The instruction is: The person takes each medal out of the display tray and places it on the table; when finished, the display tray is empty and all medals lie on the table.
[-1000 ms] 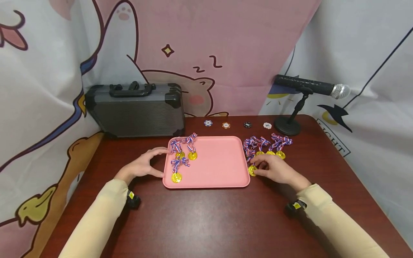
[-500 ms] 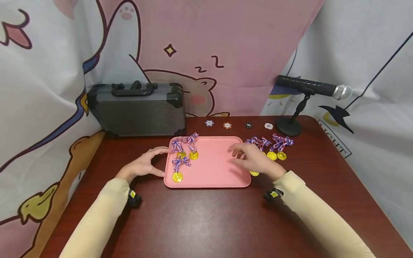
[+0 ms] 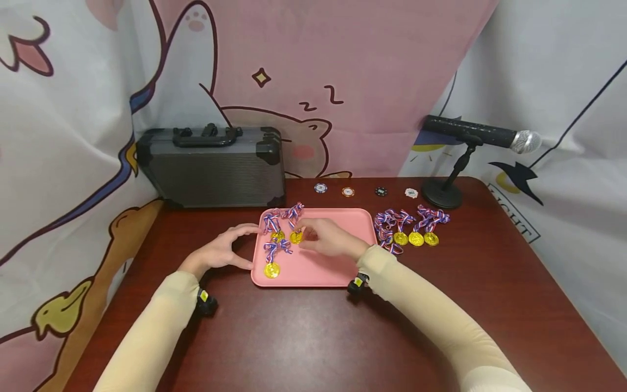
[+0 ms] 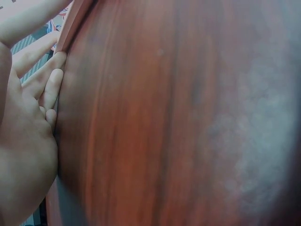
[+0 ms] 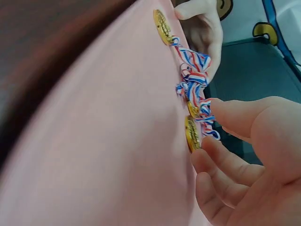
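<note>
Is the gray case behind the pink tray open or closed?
Closed. The gray case stands upright with its handle on top and no gap showing along its lid seam, behind the pink tray.

Too small in the head view to read: faces of the four round poker chips (image 3: 363, 191) at the table's far edge; likewise any embossing on the gold plastic medals with striped ribbons (image 3: 415, 238) right of the tray; hidden under the right hand (image 3: 327, 237): part of the flat pink plastic tray (image 3: 338, 267); cut off at the left wrist view's edge: most of the left hand (image 4: 26, 141); blurred there: the dark red wooden table (image 4: 188, 117).
</note>
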Motion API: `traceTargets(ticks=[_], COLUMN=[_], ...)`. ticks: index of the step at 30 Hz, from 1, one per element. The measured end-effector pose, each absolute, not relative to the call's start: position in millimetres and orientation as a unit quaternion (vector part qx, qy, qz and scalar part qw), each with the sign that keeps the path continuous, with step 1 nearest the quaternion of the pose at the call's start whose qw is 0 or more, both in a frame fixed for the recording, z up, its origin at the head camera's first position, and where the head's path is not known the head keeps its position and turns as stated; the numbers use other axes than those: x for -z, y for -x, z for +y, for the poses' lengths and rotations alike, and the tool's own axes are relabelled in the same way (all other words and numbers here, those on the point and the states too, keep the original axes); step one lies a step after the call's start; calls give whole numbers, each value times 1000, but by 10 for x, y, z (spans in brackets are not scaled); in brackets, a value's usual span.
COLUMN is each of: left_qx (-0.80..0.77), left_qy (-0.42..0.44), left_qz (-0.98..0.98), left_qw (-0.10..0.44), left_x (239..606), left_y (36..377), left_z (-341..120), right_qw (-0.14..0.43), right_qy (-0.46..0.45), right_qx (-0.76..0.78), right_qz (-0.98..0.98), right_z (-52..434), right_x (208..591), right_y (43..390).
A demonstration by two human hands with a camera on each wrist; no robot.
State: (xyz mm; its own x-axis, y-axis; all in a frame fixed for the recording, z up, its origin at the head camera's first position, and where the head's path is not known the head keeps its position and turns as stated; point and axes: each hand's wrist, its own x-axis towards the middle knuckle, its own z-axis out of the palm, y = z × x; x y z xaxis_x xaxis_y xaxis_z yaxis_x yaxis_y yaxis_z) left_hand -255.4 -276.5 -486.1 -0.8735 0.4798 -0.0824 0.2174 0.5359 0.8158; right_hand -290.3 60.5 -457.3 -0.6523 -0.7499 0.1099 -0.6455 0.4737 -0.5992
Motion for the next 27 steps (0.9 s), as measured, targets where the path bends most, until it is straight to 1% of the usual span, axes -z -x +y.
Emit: traceTargets(ticks=[5,11,17,20,27], left_qx=[-435,-430,-433,-434,-434], left_qy=[-203,-206,-211,-207,-212], left_qz=[865,868,865,866,865], left_qw=[147,141,138,139,136], left_x=[4853,4866,4869,4871,4871], left_y=[2558,2558,2548,2545,2544], left_z=[-2760,-2774,-2775,-2780,-2777], right_qw=[72,51,74,83,70], right_qy=[411,403,393,390,376], right_qx=[277,213,170,182,263], right_qz=[865,888,901,899,886], right_z=[492,424,412,435,605], right_x=[4634,4646,4599,4574,4596], right_y=[2984,2991,2941,2917,2895])
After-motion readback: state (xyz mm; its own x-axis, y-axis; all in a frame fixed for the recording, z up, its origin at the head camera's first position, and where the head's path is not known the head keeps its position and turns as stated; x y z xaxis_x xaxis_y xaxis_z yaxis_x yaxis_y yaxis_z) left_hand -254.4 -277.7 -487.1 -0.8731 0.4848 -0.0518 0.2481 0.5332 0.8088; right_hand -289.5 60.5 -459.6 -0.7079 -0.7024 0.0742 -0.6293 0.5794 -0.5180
